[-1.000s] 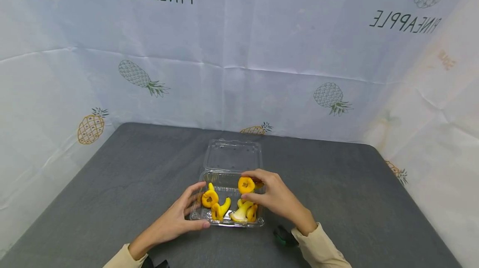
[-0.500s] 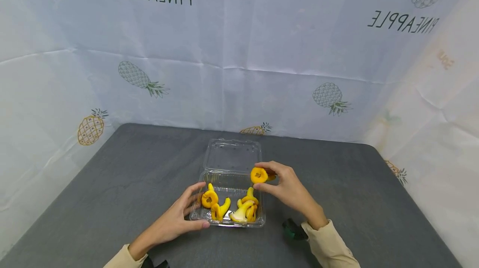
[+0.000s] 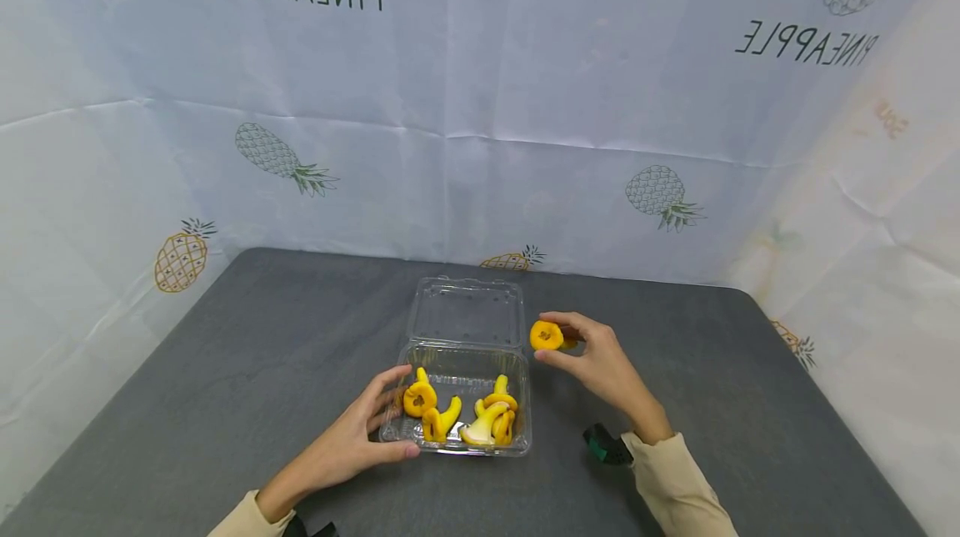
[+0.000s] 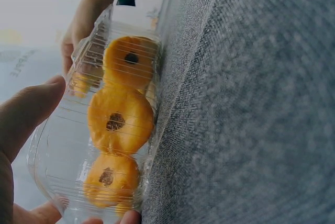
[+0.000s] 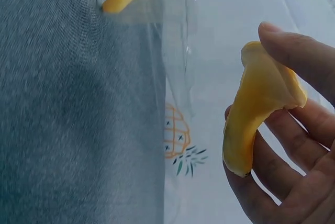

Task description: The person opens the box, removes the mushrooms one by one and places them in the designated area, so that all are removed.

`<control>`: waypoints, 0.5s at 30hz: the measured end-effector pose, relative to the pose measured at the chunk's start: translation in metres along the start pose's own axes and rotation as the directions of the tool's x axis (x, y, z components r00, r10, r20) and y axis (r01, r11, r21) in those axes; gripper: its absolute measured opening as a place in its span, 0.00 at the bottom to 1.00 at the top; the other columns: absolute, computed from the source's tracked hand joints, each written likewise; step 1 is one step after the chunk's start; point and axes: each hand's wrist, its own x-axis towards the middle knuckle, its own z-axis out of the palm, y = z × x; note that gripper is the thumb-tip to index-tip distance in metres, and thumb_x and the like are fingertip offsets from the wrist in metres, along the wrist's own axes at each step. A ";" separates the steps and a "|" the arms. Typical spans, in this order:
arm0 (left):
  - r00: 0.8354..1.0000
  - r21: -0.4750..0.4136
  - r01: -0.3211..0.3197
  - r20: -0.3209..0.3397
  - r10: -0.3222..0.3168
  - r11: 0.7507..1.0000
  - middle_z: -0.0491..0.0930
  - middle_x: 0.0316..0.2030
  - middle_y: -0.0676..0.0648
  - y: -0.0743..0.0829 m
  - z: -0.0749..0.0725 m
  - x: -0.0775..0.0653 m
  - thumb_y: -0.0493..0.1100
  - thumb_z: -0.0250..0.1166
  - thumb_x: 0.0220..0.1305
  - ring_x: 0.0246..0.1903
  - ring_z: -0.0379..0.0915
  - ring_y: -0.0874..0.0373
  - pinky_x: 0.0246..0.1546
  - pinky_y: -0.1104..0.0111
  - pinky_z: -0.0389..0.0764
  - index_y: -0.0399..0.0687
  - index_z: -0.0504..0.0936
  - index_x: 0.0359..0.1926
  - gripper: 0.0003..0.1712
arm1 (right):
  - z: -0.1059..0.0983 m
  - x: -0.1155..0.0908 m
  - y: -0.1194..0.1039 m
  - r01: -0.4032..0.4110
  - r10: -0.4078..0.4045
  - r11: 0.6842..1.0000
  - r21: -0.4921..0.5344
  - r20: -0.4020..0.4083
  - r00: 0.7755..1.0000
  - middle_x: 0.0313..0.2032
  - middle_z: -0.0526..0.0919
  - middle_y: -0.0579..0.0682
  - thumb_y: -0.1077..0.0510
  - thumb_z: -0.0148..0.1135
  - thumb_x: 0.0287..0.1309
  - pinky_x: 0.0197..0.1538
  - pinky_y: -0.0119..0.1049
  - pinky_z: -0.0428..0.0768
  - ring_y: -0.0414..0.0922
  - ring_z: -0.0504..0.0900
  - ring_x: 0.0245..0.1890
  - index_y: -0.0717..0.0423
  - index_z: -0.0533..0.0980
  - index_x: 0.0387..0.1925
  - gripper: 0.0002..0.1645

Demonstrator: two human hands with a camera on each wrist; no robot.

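Note:
A hinged clear plastic clamshell box stands on the table with its lid folded back. My left hand grips the box's left end, thumb along the near rim and fingers around the far side. Inside lie several yellow mushrooms with curved stems; in the left wrist view, round caps with dark centres show through the wall. Right of the lid, my right hand pinches another yellow mushroom between thumb and fingers, its cap facing left. Its pale curved stem shows in the right wrist view.
The dark grey table extends on both sides of the box. A white cloth printed with pineapples hangs behind it. A black and green wrist device is on the right forearm.
My right hand has lifted the mushroom up from over the box's right side and carried it right, past the box's edge. The left hand and box have stayed in place.

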 end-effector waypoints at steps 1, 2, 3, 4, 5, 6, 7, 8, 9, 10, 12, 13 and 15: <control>1.000 -0.001 -0.001 0.000 0.001 1.000 0.46 0.77 0.39 0.000 0.000 0.000 0.46 0.72 0.60 0.74 0.48 0.31 0.70 0.43 0.65 0.50 0.50 0.76 0.52 | 0.000 0.000 0.002 -0.006 0.006 1.000 -0.005 -0.002 1.000 0.53 0.83 0.54 0.53 0.74 0.54 0.50 0.52 0.84 0.48 0.83 0.46 0.56 0.75 0.61 0.34; 1.000 -0.001 0.000 0.000 0.000 1.000 0.46 0.77 0.39 0.000 0.000 0.000 0.47 0.72 0.60 0.74 0.48 0.31 0.70 0.43 0.65 0.50 0.50 0.76 0.52 | -0.001 0.000 0.004 -0.010 0.010 1.000 -0.006 -0.008 1.000 0.53 0.83 0.55 0.54 0.74 0.54 0.50 0.51 0.84 0.48 0.83 0.46 0.56 0.75 0.61 0.34; 1.000 -0.002 0.000 -0.001 0.000 1.000 0.46 0.77 0.40 0.000 0.000 0.000 0.47 0.72 0.60 0.74 0.48 0.31 0.71 0.43 0.65 0.50 0.50 0.76 0.52 | -0.001 0.001 0.006 -0.013 0.013 1.000 -0.012 -0.011 1.000 0.52 0.84 0.55 0.53 0.74 0.54 0.50 0.51 0.84 0.48 0.83 0.46 0.57 0.75 0.61 0.34; 1.000 -0.001 0.001 -0.002 -0.001 1.000 0.46 0.77 0.40 0.000 0.000 0.000 0.47 0.72 0.59 0.74 0.48 0.31 0.70 0.43 0.65 0.50 0.50 0.76 0.52 | -0.001 0.001 0.008 -0.016 0.016 1.000 -0.014 -0.016 1.000 0.53 0.83 0.56 0.54 0.74 0.54 0.50 0.51 0.84 0.49 0.83 0.46 0.58 0.75 0.61 0.34; 1.000 0.001 0.003 -0.003 -0.003 1.000 0.47 0.77 0.40 0.000 0.000 0.000 0.47 0.73 0.59 0.74 0.48 0.31 0.71 0.43 0.65 0.50 0.50 0.76 0.52 | -0.002 0.001 0.010 -0.019 0.019 1.000 -0.021 -0.019 1.000 0.53 0.83 0.56 0.53 0.74 0.54 0.50 0.50 0.84 0.49 0.83 0.46 0.58 0.75 0.61 0.34; 1.000 0.003 0.003 -0.004 -0.003 1.000 0.47 0.77 0.40 0.000 0.000 0.000 0.47 0.73 0.59 0.74 0.48 0.31 0.71 0.43 0.65 0.51 0.50 0.76 0.52 | -0.002 0.001 0.012 -0.024 0.024 0.999 -0.021 -0.022 0.999 0.53 0.83 0.56 0.54 0.74 0.54 0.50 0.50 0.84 0.49 0.83 0.46 0.58 0.75 0.61 0.34; 1.000 0.002 0.004 -0.005 -0.004 1.000 0.47 0.77 0.40 0.000 0.000 0.000 0.47 0.73 0.59 0.74 0.48 0.31 0.71 0.43 0.65 0.51 0.51 0.76 0.52 | -0.003 0.002 0.014 -0.026 0.025 0.999 -0.028 -0.024 0.999 0.53 0.83 0.56 0.54 0.74 0.54 0.50 0.49 0.84 0.49 0.83 0.46 0.58 0.75 0.61 0.33; 1.000 0.003 0.005 -0.005 -0.005 1.000 0.47 0.77 0.40 0.001 0.000 0.000 0.47 0.73 0.59 0.74 0.48 0.31 0.71 0.43 0.65 0.51 0.51 0.76 0.52 | -0.003 0.002 0.017 -0.031 0.030 0.999 -0.034 -0.027 0.999 0.53 0.83 0.56 0.54 0.74 0.54 0.50 0.48 0.84 0.49 0.83 0.46 0.58 0.75 0.61 0.33; 1.000 0.005 0.006 -0.006 -0.006 1.000 0.46 0.77 0.40 0.001 0.000 0.000 0.47 0.73 0.59 0.74 0.48 0.31 0.71 0.43 0.65 0.51 0.51 0.76 0.52 | -0.004 0.003 0.019 -0.035 0.034 0.999 -0.040 -0.029 0.999 0.54 0.83 0.57 0.54 0.74 0.54 0.50 0.48 0.84 0.49 0.83 0.47 0.58 0.76 0.61 0.33; 1.000 0.006 0.006 -0.006 -0.006 1.000 0.46 0.77 0.40 0.001 0.000 0.000 0.47 0.73 0.59 0.74 0.48 0.31 0.71 0.43 0.65 0.51 0.51 0.76 0.52 | -0.004 0.003 0.021 -0.040 0.039 0.998 -0.044 -0.031 0.999 0.54 0.83 0.57 0.54 0.74 0.54 0.50 0.48 0.84 0.49 0.83 0.47 0.58 0.76 0.61 0.33; 1.000 0.006 0.005 -0.007 -0.005 1.000 0.46 0.77 0.40 0.001 0.000 0.000 0.47 0.73 0.59 0.74 0.48 0.31 0.71 0.43 0.64 0.51 0.51 0.76 0.52 | -0.004 0.003 0.026 -0.052 0.050 0.997 -0.055 -0.038 0.998 0.53 0.83 0.56 0.55 0.74 0.54 0.49 0.46 0.84 0.49 0.83 0.46 0.57 0.76 0.61 0.33; 1.000 0.006 0.004 -0.007 -0.004 1.000 0.46 0.77 0.39 0.001 0.000 0.000 0.47 0.73 0.59 0.74 0.48 0.31 0.71 0.43 0.64 0.51 0.51 0.76 0.52 | -0.005 0.003 0.028 -0.057 0.055 0.996 -0.062 -0.041 0.998 0.53 0.83 0.57 0.55 0.74 0.54 0.49 0.46 0.84 0.49 0.83 0.46 0.58 0.76 0.61 0.33; 1.000 0.009 0.004 -0.007 -0.004 1.000 0.46 0.77 0.39 0.001 0.000 0.000 0.47 0.73 0.59 0.74 0.48 0.31 0.71 0.43 0.64 0.51 0.51 0.75 0.52 | -0.005 0.004 0.032 -0.066 0.063 0.995 -0.071 -0.047 0.997 0.53 0.83 0.57 0.56 0.74 0.54 0.49 0.46 0.84 0.49 0.82 0.46 0.58 0.75 0.61 0.33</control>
